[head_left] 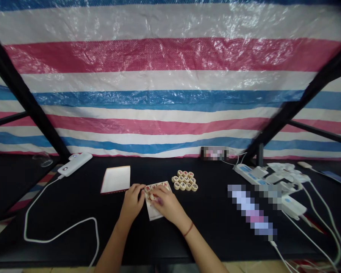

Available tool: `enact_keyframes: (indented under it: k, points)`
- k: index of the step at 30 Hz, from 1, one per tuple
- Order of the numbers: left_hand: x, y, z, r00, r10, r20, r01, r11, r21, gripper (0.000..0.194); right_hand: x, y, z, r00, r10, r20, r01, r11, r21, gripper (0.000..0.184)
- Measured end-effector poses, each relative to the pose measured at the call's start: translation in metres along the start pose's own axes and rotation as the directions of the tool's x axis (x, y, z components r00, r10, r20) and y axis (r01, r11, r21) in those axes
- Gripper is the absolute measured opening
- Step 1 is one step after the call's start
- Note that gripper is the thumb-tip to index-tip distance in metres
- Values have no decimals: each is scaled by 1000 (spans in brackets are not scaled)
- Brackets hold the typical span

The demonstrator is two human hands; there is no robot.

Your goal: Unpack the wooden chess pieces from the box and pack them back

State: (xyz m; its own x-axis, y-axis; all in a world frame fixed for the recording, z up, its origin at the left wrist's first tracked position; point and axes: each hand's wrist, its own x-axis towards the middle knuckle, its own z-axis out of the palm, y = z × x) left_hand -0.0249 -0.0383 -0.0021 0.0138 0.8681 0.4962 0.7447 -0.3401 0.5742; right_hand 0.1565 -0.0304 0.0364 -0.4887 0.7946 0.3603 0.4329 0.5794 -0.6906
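Observation:
A shallow white box (156, 215) lies on the black table with a row of round xiangqi pieces (147, 188) with red characters along its far side. My left hand (135, 198) is at the box's left edge, its fingers curled against the rim. Above the box, my right hand (167, 201) pinches a single xiangqi piece (153, 196) between thumb and fingers. The right hand covers part of the box's inside. To the right, several more pieces (186, 179) form a cluster of rows on the table, some marked red and some dark.
A box lid (116, 180) with a white inside lies behind my left hand. A white device (75, 165) with a long cable stands at the back left. Power strips (252, 176) and tangled cables are on the right. A striped plastic sheet (165, 83) hangs behind the table.

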Motion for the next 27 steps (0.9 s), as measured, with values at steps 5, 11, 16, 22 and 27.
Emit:
enact_keyframes:
  k: [5, 11, 16, 22, 27]
  points:
    - [-2, 1, 0, 999, -33, 31, 34, 999, -23, 25, 2, 4, 12, 998, 15, 61, -10, 996, -83, 31]
    - [-4, -2, 5, 999, -38, 9, 39, 997, -69, 27, 3, 3, 9, 996, 39, 83, -19, 972, -232, 27]
    - [-4, -4, 7, 997, -67, 36, 69, 996, -61, 26, 4, 0, 13, 990, 112, 83, -72, 921, -384, 18]
    - [-3, -1, 4, 997, -68, 40, 72, 993, -95, 27, 7, 2, 18, 992, 98, 76, -51, 881, -471, 3]
    - [-2, -2, 6, 997, -59, 43, 65, 989, -137, 28, 6, -3, 16, 991, 105, 82, -54, 878, -476, 4]
